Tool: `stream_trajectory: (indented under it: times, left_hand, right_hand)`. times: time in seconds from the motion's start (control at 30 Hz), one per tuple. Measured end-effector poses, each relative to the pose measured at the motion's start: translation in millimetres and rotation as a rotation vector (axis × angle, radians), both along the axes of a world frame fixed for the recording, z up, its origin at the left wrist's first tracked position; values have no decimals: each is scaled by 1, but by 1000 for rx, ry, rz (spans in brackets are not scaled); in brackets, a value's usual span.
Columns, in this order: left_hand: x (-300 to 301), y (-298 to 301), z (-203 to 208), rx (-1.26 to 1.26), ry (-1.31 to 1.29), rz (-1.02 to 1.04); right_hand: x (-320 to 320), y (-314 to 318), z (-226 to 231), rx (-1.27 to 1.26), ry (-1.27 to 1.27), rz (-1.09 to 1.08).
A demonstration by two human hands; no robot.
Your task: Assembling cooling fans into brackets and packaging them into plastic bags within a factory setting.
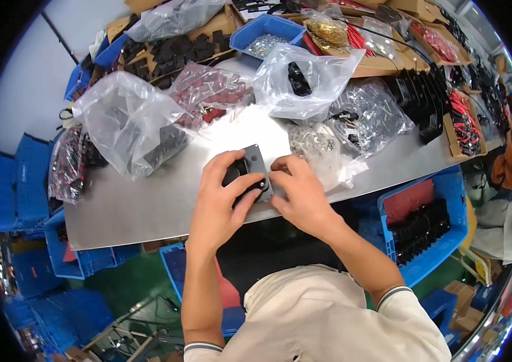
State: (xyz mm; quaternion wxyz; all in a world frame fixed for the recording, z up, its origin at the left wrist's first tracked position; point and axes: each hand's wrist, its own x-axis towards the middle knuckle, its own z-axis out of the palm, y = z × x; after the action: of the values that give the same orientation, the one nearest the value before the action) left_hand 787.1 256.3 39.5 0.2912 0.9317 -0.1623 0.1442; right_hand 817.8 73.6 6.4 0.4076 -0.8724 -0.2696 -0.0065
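Near the front edge of the metal table, a dark grey rectangular plate-like part point(255, 159) stands between my hands, with small holes near its corners. A black round-looking piece sits against its left side, partly covered by fingers. My left hand point(219, 193) curls round the part from the left, thumb and index finger meeting by a small shiny screw-like spot point(262, 184). On the other side my right hand point(301, 196) pinches the plate's right edge with bent fingers. The part's lower side is hidden.
Behind my hands lie a clear bag with dark pieces point(129, 120), a bag of dark red pieces point(207, 93), a bag of clear parts point(370, 114) and a blue bin of small metal parts point(268, 25). A blue crate of black parts point(458, 211) stands right of the table.
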Motion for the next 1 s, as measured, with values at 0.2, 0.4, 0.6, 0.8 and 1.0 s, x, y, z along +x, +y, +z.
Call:
stream_trajectory:
  times: [0.2, 0.4, 0.6, 0.8, 1.0]
  left_hand:
    - [-5, 0, 5, -243, 176, 108]
    - [-11, 21, 6, -513, 200, 114]
    - [-17, 34, 12, -583, 131, 157]
    - [-20, 37, 9, -577, 125, 162]
    - [-19, 27, 2, -586, 71, 210]
  right_hand:
    - [5, 8, -4, 203, -4, 23]
    - [4, 16, 21, 467, 188, 99]
    - [6, 29, 31, 512, 108, 167]
    - [9, 34, 33, 492, 162, 195]
    - [11, 30, 26, 568, 339, 179]
